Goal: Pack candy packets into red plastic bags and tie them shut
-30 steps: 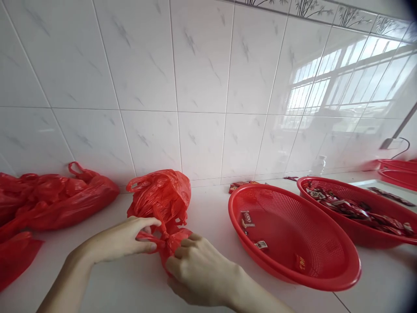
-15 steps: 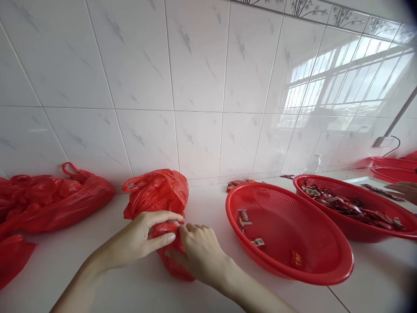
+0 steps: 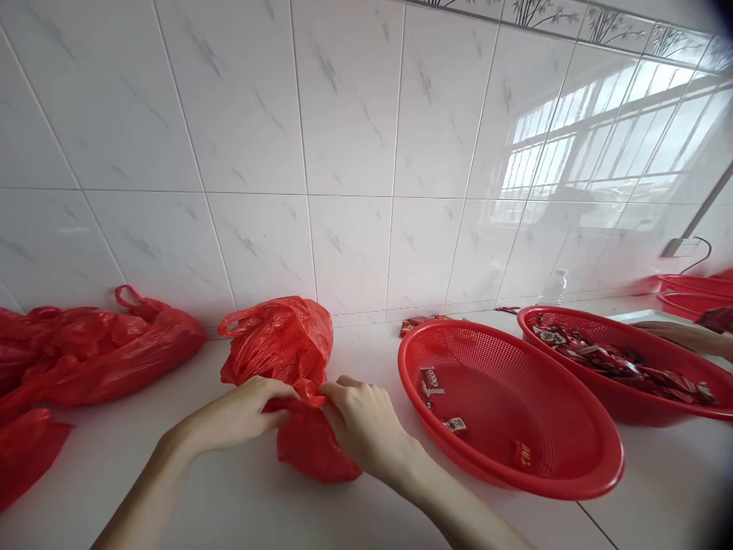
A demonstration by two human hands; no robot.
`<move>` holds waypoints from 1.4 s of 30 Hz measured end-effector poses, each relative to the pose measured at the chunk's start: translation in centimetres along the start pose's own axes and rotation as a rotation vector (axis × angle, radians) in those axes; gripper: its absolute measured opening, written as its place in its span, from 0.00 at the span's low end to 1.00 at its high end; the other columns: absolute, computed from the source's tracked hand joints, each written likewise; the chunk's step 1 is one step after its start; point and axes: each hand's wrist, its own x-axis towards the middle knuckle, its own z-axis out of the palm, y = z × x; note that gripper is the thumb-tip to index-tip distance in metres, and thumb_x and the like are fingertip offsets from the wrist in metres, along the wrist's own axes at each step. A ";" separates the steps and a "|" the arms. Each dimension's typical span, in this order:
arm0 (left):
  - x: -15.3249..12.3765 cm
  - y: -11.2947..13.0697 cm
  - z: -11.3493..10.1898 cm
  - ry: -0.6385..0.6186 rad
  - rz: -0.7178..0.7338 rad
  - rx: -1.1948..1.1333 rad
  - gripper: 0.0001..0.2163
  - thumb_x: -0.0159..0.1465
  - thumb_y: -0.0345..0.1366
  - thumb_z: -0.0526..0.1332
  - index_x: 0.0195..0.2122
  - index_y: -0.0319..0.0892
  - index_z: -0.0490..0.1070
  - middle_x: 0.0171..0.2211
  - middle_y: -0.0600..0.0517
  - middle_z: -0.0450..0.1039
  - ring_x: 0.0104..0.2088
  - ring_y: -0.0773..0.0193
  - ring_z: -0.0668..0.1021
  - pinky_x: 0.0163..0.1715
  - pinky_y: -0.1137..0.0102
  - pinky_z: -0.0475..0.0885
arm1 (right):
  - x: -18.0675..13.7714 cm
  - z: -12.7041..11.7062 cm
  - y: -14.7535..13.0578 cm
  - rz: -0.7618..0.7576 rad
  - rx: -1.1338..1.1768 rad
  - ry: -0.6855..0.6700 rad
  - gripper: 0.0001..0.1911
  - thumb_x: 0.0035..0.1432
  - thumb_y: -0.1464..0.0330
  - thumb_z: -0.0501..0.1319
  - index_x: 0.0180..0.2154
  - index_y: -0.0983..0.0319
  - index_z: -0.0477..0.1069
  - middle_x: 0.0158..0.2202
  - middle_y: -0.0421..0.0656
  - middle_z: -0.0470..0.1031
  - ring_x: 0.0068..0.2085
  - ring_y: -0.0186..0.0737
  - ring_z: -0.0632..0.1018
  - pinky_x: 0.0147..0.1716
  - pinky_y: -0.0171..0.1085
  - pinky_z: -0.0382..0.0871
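Left hand and right hand have drawn slightly apart. Both grips pinch the crinkled neck of a red plastic bag; its smoother, bulging body lies on the bench, between and just nearer than the grips.

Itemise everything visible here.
Held bag: 1, red, between hands
Bag clump: 1, red, behind it
Other bags: several, red, left
Near basket: 1, red, right
Far basket: 1, red, beyond
Packets: many, mostly red, in and behind baskets
Bottle: 1, clear, by wall
Tray: 1, white, right
Basins: 2+, red, right
Wall box: 1, white, right
Wall: 1, white, back
Counter: 1, white, below
Co-worker's arm: 1, right edge
Left hand: 1, on bag
Right hand: 1, on bag
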 end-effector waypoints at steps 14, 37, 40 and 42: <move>-0.3 -2.2 -1.8 -0.089 -0.030 -0.106 0.11 0.61 0.38 0.54 0.26 0.42 0.71 0.25 0.53 0.63 0.28 0.64 0.67 0.28 0.71 0.60 | -0.9 -1.0 -0.2 -0.467 -0.006 -0.105 0.08 0.54 0.78 0.58 0.29 0.60 0.72 0.27 0.36 0.74 0.29 0.33 0.69 0.34 0.33 0.58; -2.6 3.5 -1.4 0.209 0.296 -0.371 0.11 0.64 0.41 0.62 0.47 0.45 0.76 0.44 0.51 0.77 0.48 0.58 0.77 0.50 0.64 0.73 | -0.1 -0.8 0.3 -0.091 0.713 -0.063 0.15 0.67 0.62 0.53 0.31 0.61 0.69 0.31 0.41 0.71 0.30 0.35 0.69 0.28 0.33 0.62; -2.5 4.4 -0.7 0.276 0.256 -0.308 0.12 0.61 0.44 0.67 0.42 0.44 0.76 0.41 0.51 0.77 0.44 0.58 0.77 0.45 0.66 0.73 | -0.1 -0.4 0.2 -0.092 0.673 -0.053 0.16 0.68 0.63 0.52 0.28 0.61 0.67 0.29 0.39 0.68 0.29 0.34 0.66 0.28 0.34 0.60; -2.2 4.8 0.0 0.340 0.222 -0.253 0.11 0.63 0.45 0.64 0.35 0.42 0.75 0.34 0.53 0.76 0.37 0.62 0.77 0.37 0.69 0.72 | -0.1 -0.3 0.3 -0.079 0.652 -0.053 0.15 0.67 0.62 0.52 0.29 0.61 0.66 0.28 0.38 0.68 0.28 0.34 0.66 0.28 0.34 0.60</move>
